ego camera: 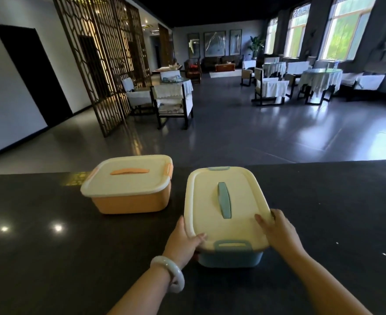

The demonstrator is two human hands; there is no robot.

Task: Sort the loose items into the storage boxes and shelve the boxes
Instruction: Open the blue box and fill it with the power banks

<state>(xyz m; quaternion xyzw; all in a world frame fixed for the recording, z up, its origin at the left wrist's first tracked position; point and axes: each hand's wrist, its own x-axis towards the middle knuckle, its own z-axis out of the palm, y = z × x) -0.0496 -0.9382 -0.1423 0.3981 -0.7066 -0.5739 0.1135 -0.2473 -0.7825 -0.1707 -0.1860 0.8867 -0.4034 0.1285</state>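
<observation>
Blue box (229,259) between both hands

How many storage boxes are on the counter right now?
2. The orange box sits at the left; the blue box sits nearer, held at both sides. None appear hidden.

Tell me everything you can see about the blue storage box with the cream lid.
The blue plastic storage box sits upright on the dark glossy counter, to the right of the orange plastic storage box and apart from it. Its cream lid is on, with a blue handle lying flat along the middle and blue clips at the near and far ends. The left hand and right hand grip the near corners, thumbs on the lid.
</observation>
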